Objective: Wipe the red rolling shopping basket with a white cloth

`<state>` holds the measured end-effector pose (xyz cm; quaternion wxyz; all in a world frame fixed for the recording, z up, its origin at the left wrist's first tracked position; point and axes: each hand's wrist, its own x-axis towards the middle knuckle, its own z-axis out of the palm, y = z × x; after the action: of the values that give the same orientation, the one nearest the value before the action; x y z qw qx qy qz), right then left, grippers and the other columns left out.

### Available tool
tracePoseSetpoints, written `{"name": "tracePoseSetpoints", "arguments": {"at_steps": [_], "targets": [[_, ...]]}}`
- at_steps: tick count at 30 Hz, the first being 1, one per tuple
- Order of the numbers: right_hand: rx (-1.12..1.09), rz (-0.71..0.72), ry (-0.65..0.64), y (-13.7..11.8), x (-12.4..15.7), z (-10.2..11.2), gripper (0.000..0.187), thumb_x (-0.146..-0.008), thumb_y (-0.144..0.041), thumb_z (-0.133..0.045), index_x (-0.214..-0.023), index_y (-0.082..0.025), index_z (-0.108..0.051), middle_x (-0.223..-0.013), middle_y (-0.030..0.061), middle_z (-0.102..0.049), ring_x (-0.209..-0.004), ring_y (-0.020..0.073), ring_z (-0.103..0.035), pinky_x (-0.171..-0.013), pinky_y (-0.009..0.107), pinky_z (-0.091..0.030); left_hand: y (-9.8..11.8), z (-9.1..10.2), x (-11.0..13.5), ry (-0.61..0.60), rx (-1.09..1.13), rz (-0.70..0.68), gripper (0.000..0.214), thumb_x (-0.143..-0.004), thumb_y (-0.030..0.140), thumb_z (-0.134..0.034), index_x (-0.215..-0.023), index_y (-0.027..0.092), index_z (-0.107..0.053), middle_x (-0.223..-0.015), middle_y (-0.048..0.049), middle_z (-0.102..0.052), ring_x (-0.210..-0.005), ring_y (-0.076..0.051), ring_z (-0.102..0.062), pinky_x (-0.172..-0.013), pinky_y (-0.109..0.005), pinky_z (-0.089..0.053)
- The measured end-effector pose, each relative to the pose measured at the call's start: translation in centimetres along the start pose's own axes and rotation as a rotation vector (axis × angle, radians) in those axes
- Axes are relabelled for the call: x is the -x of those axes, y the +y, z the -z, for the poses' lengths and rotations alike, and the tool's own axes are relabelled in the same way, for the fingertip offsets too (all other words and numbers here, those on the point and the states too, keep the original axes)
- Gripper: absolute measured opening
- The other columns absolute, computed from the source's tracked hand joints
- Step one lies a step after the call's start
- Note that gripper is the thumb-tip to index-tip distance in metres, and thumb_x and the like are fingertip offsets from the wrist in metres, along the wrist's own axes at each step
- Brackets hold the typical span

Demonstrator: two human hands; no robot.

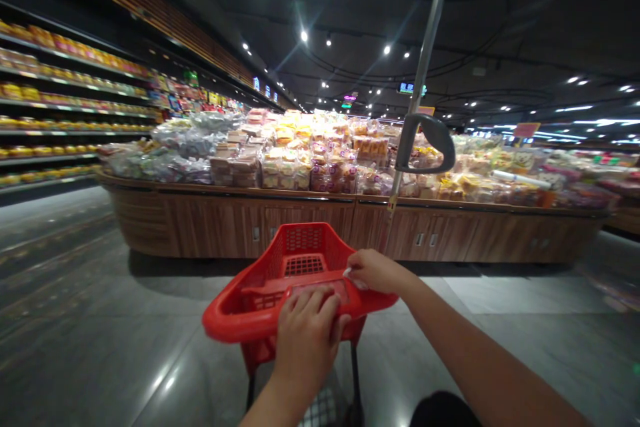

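A red plastic shopping cart (pixel 240 320) stands in front of me, and its basket looks bare inside. My left hand (pixel 310 327) lies over the middle of the handle, fingers curled across it beside a clear panel (pixel 340 289). At the right part of the handle is my right hand (pixel 375 270), its fingers closed together. A small white bit (pixel 347 272) shows at those fingertips; what it is I cannot make out.
Ahead, a long wood-panelled display counter (pixel 310 210) carries heaps of packaged baked goods (pixel 330 160). A metal pole (pixel 430 33) with a grey loop handle (pixel 447 147) rises before it. Stocked shelves (pixel 65 107) line the left side. The floor (pixel 150 347) is grey tile.
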<state>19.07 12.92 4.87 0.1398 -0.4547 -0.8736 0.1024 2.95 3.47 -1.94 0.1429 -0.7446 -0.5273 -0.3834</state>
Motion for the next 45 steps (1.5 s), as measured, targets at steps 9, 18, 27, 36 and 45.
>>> {"name": "tracePoseSetpoints", "arguments": {"at_steps": [9, 18, 27, 36, 45], "targets": [[-0.049, 0.080, 0.089, -1.2, 4.5, 0.6, 0.018, -0.080, -0.011, -0.050, -0.070, -0.016, -0.064, -0.063, -0.0001, -0.062, -0.057, 0.0110, -0.051, -0.053, 0.020, -0.030, -0.6, 0.3, -0.1, -0.003, -0.024, -0.032, 0.017, -0.077, 0.029, -0.060, -0.093, 0.026, -0.063, -0.102, -0.0024, -0.067, -0.094, -0.024, -0.058, -0.081, -0.039, -0.040], [-0.046, -0.207, 0.604, 1.3, 7.8, -4.8, 0.032, -0.082, -0.010, -0.043, -0.094, -0.023, -0.069, -0.078, 0.0048, -0.059, -0.068, 0.0172, -0.058, -0.065, 0.026, -0.044, -0.7, 0.6, -0.3, -0.031, 0.015, -0.006, 0.018, -0.077, 0.031, -0.060, -0.094, 0.025, -0.063, -0.103, -0.0021, -0.067, -0.095, -0.024, -0.058, -0.083, -0.042, -0.041], [-0.194, 0.061, 0.806, -0.9, 8.2, -8.7, 0.035, -0.084, -0.008, -0.043, -0.107, -0.021, -0.064, -0.102, 0.0082, -0.062, -0.090, 0.0201, -0.057, -0.082, 0.034, -0.050, -1.2, 0.6, -0.5, -0.021, -0.009, -0.045, 0.018, -0.077, 0.029, -0.060, -0.094, 0.023, -0.063, -0.103, -0.0035, -0.067, -0.094, -0.025, -0.059, -0.082, -0.041, -0.042], [-0.166, 0.093, 0.901, -1.4, 7.7, -10.9, 0.038, -0.081, -0.003, -0.044, -0.106, -0.025, -0.064, -0.111, 0.0069, -0.063, -0.094, 0.0227, -0.057, -0.082, 0.040, -0.052, -1.4, 0.0, -0.9, 0.009, -0.016, -0.069, 0.018, -0.077, 0.027, -0.059, -0.094, 0.024, -0.062, -0.102, -0.0038, -0.068, -0.094, -0.024, -0.059, -0.081, -0.040, -0.042], [-0.261, 0.153, 0.996, 1.1, 8.5, -12.5, 0.029, -0.085, -0.006, -0.044, -0.097, -0.023, -0.064, -0.095, 0.0059, -0.059, -0.093, 0.0177, -0.057, -0.079, 0.031, -0.051, -2.5, -0.2, -1.2, -0.025, -0.003, -0.085, 0.019, -0.080, 0.035, -0.057, -0.094, 0.024, -0.063, -0.104, -0.0032, -0.068, -0.096, -0.025, -0.059, -0.082, -0.041, -0.042]]}}
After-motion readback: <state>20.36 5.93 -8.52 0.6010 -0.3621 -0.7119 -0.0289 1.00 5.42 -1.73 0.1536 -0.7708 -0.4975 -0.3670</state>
